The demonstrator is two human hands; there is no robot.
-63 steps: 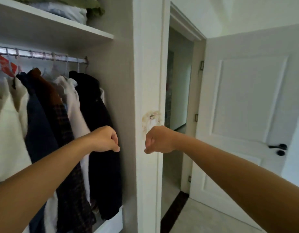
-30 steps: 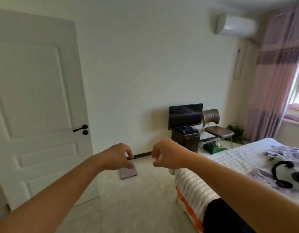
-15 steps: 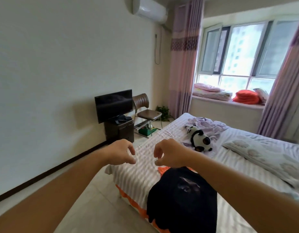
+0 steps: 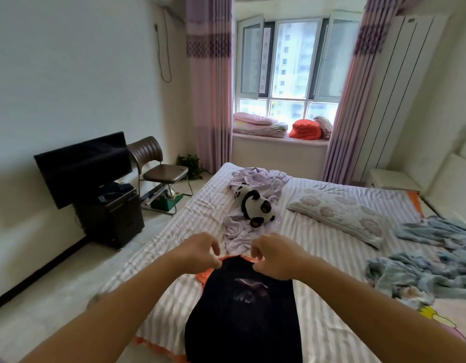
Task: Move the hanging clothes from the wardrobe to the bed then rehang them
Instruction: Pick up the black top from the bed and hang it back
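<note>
From where I stand nothing in the room reads as words or numbers, and the pale print on the black garment point(image 4: 249, 289) is too blurred to make out.

bed sheet point(image 4: 313, 247): is showing pale lilac and white stripes
garment point(image 4: 249, 310): is looking black, with a faint pale print on the middle
cloth under garment point(image 4: 203, 275): is showing orange
plush panda point(image 4: 255, 205): is showing black and white
pillow point(image 4: 339, 213): is showing white with pale flower pattern
blanket point(image 4: 425, 268): is looking grey-blue
curtains point(image 4: 209, 82): are showing pink-lilac stripes with a darker purple band
chair point(image 4: 158, 166): is looking brown
television point(image 4: 82, 166): is looking black
folded quilt on sill point(image 4: 305, 129): is showing orange-red
</note>
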